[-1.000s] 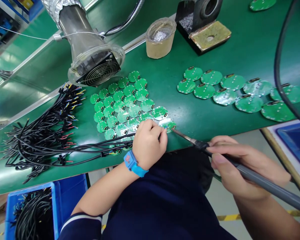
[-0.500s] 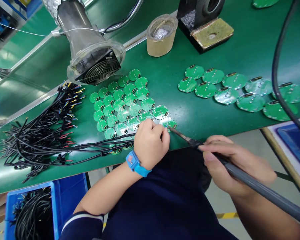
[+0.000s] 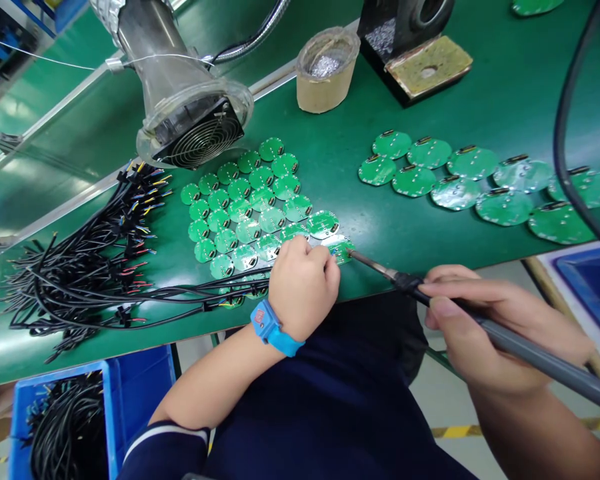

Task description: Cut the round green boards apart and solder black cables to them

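Note:
My right hand (image 3: 500, 327) grips a grey-handled soldering iron (image 3: 415, 287), its tip touching the right part of a round green circuit board (image 3: 341, 248) near the bench's front edge. Curled over the left side of that board is my left hand (image 3: 303, 287), closed, with a blue strap on the wrist. Black cables (image 3: 190, 293) run from the left to this hand, and it seems to pinch the end of one; a bit of blue wire shows by the fingers. The fingertips themselves are hidden. Rows of similar boards (image 3: 249, 230) lie just beyond the left hand.
A cable pile (image 3: 80, 267) covers the bench's left side. Above the boards hangs a fume extractor (image 3: 195, 127) with a fan. Behind stand a solder cup (image 3: 325, 90) and an iron stand with a yellow sponge (image 3: 430, 67). More boards (image 3: 455, 192) lie right; a blue bin (image 3: 105, 413) sits below.
The soldering iron and right hand have shifted to the right, taking the tip from beside the left fingers to the board's right edge. My left hand has stayed nearly still.

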`<state>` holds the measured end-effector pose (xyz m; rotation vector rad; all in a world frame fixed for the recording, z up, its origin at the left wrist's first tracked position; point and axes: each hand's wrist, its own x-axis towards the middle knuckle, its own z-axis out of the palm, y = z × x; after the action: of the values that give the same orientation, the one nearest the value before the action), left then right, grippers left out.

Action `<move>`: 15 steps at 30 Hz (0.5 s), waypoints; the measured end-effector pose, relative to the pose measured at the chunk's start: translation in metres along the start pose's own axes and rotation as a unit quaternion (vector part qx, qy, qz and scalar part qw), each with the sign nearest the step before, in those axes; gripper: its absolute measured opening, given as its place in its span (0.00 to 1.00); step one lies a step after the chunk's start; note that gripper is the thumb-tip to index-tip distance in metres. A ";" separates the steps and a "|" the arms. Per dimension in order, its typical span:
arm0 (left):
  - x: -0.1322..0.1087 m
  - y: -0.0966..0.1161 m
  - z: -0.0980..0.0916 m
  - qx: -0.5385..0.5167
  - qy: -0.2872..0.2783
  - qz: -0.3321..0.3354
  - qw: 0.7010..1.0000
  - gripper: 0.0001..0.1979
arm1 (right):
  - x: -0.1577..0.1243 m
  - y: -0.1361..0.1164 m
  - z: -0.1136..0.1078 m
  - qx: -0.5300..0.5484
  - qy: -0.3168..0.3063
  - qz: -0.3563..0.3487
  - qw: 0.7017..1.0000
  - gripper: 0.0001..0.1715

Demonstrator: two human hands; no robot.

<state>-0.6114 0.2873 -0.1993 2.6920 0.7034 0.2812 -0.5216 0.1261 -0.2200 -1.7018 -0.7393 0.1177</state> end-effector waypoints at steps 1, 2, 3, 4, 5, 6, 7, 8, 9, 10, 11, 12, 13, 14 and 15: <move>0.001 -0.001 -0.001 -0.015 -0.005 -0.004 1.000 0.08 | 0.001 0.000 0.001 0.010 -0.007 -0.004 1.000 0.08; 0.001 -0.001 -0.002 -0.033 -0.011 -0.010 0.999 0.06 | 0.003 -0.001 0.002 0.018 -0.014 -0.008 1.000 0.08; 0.002 -0.002 -0.003 -0.052 -0.016 -0.016 0.998 0.04 | 0.004 -0.001 0.003 0.018 -0.018 -0.014 1.000 0.09; 0.003 -0.003 -0.003 -0.070 -0.022 -0.021 0.997 0.03 | 0.006 -0.001 0.005 0.019 -0.023 -0.022 0.999 0.10; 0.003 -0.004 -0.004 -0.086 -0.027 -0.024 0.996 0.03 | 0.006 -0.001 0.006 0.022 -0.025 -0.035 0.999 0.11; 0.004 -0.005 -0.004 -0.096 -0.030 -0.025 0.995 0.03 | 0.007 -0.001 0.007 0.024 -0.026 -0.049 0.998 0.13; 0.004 -0.006 -0.004 -0.101 -0.033 -0.024 0.994 0.04 | 0.007 -0.001 0.008 0.026 -0.026 -0.061 0.997 0.15; 0.004 -0.007 -0.004 -0.104 -0.034 -0.022 0.994 0.04 | 0.008 0.000 0.008 0.027 -0.029 -0.067 0.997 0.16; 0.004 -0.007 -0.003 -0.106 -0.032 -0.020 0.994 0.05 | 0.008 0.000 0.008 0.026 -0.032 -0.072 0.997 0.16; 0.004 -0.008 -0.003 -0.108 -0.030 -0.018 0.994 0.05 | 0.008 0.000 0.008 0.023 -0.035 -0.076 0.996 0.16; 0.004 -0.008 -0.003 -0.108 -0.027 -0.017 0.994 0.05 | 0.008 0.000 0.008 0.019 -0.037 -0.078 0.996 0.16; 0.004 -0.008 -0.002 -0.108 -0.025 -0.015 0.994 0.05 | 0.008 0.000 0.008 0.012 -0.040 -0.079 0.996 0.16; 0.004 -0.008 -0.002 -0.106 -0.024 -0.014 0.994 0.05 | 0.009 0.000 0.008 0.004 -0.040 -0.083 0.996 0.15; 0.004 -0.008 -0.002 -0.103 -0.024 -0.015 0.994 0.06 | 0.009 -0.001 0.008 -0.007 -0.042 -0.087 0.995 0.14; 0.004 -0.008 -0.002 -0.098 -0.026 -0.015 0.995 0.06 | 0.010 -0.001 0.008 -0.019 -0.043 -0.091 0.995 0.13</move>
<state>-0.6117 0.2967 -0.1999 2.4911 0.6646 0.2581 -0.5182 0.1386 -0.2181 -1.6638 -0.9628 0.0496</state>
